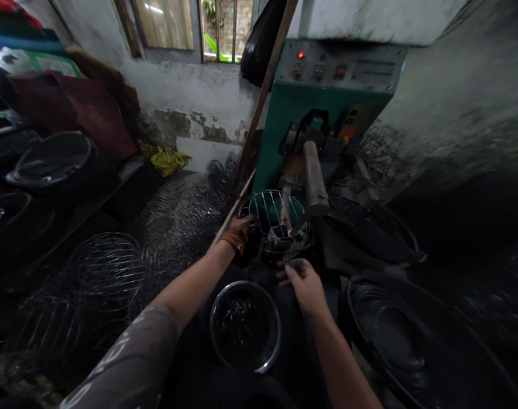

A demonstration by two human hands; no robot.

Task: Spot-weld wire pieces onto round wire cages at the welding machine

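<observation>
A round wire grill rack (272, 213) with parallel bars is tilted at the front of a green welding machine (267, 136). My left hand (243, 224), in a brown glove or wrap, is closed on the rack's left edge. The rack's near side lies by the machine's lower electrode (285, 207), below a thick metal arm (316, 179). My right hand (302, 281) is just right of and below the rack, thumb and fingers drawn together; anything small between them is too dark to make out. Below the hands stands a round metal bowl (215, 318) holding small metal pieces (239, 318).
Wire racks (108, 264) and tangled wire rings (178, 210) are piled on the left. A large dark basin (361, 318) with coiled rings stands at the right. A wooden bar (265, 85) leans beside the machine. A yellow cloth (165, 159) lies by the wall.
</observation>
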